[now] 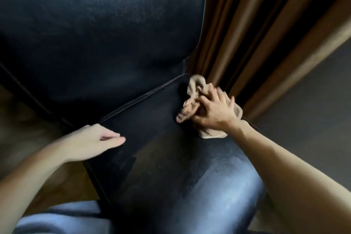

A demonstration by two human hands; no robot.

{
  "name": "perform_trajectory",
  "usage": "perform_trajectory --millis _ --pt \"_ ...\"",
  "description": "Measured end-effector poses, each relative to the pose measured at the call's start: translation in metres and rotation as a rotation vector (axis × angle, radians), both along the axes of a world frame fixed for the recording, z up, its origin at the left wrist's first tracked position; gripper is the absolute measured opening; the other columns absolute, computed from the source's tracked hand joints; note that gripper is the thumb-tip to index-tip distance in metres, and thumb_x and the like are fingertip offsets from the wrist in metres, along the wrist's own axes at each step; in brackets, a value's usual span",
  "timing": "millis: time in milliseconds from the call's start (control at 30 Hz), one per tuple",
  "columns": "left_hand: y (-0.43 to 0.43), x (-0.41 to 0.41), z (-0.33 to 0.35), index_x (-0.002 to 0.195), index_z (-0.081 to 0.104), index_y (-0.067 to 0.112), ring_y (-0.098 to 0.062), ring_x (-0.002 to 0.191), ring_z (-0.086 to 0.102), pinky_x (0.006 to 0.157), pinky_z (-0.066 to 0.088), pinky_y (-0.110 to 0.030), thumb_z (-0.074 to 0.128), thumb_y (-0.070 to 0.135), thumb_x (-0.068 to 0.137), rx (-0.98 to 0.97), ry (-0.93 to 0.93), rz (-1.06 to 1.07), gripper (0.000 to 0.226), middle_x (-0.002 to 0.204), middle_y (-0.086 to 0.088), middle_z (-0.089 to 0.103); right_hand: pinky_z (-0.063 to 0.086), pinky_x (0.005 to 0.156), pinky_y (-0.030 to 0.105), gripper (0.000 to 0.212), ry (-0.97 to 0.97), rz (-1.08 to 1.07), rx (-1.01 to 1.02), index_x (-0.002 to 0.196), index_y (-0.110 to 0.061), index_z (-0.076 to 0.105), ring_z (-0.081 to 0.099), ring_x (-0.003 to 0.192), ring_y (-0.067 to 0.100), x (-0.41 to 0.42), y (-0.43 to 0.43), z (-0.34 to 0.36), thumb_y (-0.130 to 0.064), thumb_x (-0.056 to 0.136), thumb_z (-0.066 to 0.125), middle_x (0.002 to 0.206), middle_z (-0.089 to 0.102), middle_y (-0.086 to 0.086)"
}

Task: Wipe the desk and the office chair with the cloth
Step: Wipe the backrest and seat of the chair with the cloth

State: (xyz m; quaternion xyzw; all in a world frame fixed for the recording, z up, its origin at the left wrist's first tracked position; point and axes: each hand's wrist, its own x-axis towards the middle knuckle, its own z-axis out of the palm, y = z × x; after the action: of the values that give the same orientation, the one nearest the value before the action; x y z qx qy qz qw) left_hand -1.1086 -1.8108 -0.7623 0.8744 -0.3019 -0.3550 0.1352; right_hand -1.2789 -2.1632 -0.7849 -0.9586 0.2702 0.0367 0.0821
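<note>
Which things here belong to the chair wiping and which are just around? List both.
In the job:
crumpled beige cloth, pressed by the right hand
black leather office chair
left hand, at the chair's left edge

Just around:
brown pleated curtain
blue fabric at the bottom left

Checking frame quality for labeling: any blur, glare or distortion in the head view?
Head view: right hand and cloth motion-blurred; left hand slightly soft; pale sheen on the chair seat near its front; dim overall; wide-angle splays the curtain folds.
</note>
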Motion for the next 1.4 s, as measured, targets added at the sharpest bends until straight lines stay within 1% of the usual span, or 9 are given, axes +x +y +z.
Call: perform_trajectory --millis 167,267,433,633,733,933,1033,1200,1400 --pt "-0.002 -0.009 0.008 0.151 0.048 0.039 -0.006 0.151 0.026 0.126 0.014 -0.030 0.018 0.115 0.030 0.197 0.082 -0.166 0.145 0.159 0.028 0.028 0.039 0.108 0.055 0.069 -0.169 -0.049 0.131 0.138 -0.025 0.050 0.036 0.143 0.033 -0.049 0.031 -0.044 -0.049 0.076 0.068 0.151 0.042 0.007" --pt "-0.011 -0.010 0.012 0.150 0.050 0.037 -0.008 0.152 0.027 0.126 0.013 -0.031 0.029 0.103 0.056 0.209 0.066 -0.165 0.117 0.162 0.022 0.029 0.048 0.084 0.045 0.064 -0.326 0.079 0.027 0.122 -0.025 0.061 0.059 0.117 0.035 -0.089 0.081 -0.043 -0.049 0.064 0.068 0.130 0.060 0.006" --pt "-0.029 -0.015 0.001 0.137 0.064 0.033 -0.013 0.147 0.039 0.123 0.026 -0.036 0.047 0.076 0.092 0.206 -0.051 -0.094 0.065 0.157 0.013 0.046 0.047 0.078 0.038 0.054 -0.283 0.357 0.166 0.114 -0.034 0.057 0.055 0.113 0.025 -0.143 0.152 -0.032 -0.048 0.063 0.064 0.126 0.056 -0.011" --pt "-0.032 -0.035 -0.003 0.141 0.062 0.025 -0.017 0.145 0.044 0.120 0.031 -0.036 0.047 0.069 0.097 0.235 -0.109 -0.126 0.064 0.155 0.009 0.049 0.047 0.094 0.037 0.063 -0.539 0.203 0.176 0.123 -0.016 0.064 0.060 0.111 0.036 -0.176 0.083 0.012 -0.026 0.062 0.074 0.124 0.064 0.007" --pt "-0.033 -0.041 -0.004 0.114 0.071 0.018 -0.017 0.133 0.054 0.115 0.034 -0.036 0.048 0.065 0.099 0.259 -0.093 -0.123 0.055 0.140 0.005 0.062 0.047 0.091 0.030 0.077 -0.612 -0.040 0.123 0.136 -0.036 0.054 0.062 0.112 0.027 -0.169 0.013 0.034 -0.018 0.063 0.071 0.124 0.064 -0.009" --pt "-0.050 -0.042 -0.009 0.098 0.044 0.028 -0.012 0.098 0.045 0.095 0.035 -0.032 0.047 0.063 0.099 0.200 -0.045 -0.149 0.035 0.106 0.010 0.046 0.039 0.109 0.053 0.081 -0.004 -0.272 0.156 0.153 -0.034 0.038 0.041 0.134 0.044 -0.150 -0.054 -0.004 -0.025 0.080 0.070 0.144 0.048 0.020" --pt "-0.064 -0.041 -0.005 0.094 0.042 0.027 -0.014 0.095 0.040 0.092 0.035 -0.034 0.046 0.064 0.099 0.201 -0.055 -0.157 0.037 0.105 0.009 0.041 0.037 0.105 0.061 0.074 -0.045 -0.314 0.083 0.144 -0.033 0.042 0.023 0.138 0.046 -0.160 -0.005 -0.022 -0.033 0.075 0.070 0.148 0.037 0.018" --pt "-0.082 -0.049 -0.001 0.085 0.054 0.020 -0.020 0.098 0.051 0.111 0.039 -0.043 0.043 0.063 0.101 0.229 -0.092 -0.215 0.047 0.107 0.007 0.046 0.042 0.100 0.053 0.057 -0.115 0.034 0.153 0.121 -0.037 0.059 0.031 0.127 0.040 -0.171 0.091 -0.017 -0.049 0.066 0.058 0.128 0.051 0.003" --pt "-0.078 -0.063 0.000 0.089 0.053 0.027 -0.017 0.094 0.041 0.099 0.040 -0.039 0.044 0.065 0.099 0.169 -0.067 -0.232 0.041 0.104 0.007 0.041 0.040 0.094 0.035 0.035 -0.254 0.250 0.456 0.097 -0.031 0.071 0.051 0.101 0.032 -0.172 0.127 0.008 -0.037 0.065 0.059 0.099 0.059 -0.004"
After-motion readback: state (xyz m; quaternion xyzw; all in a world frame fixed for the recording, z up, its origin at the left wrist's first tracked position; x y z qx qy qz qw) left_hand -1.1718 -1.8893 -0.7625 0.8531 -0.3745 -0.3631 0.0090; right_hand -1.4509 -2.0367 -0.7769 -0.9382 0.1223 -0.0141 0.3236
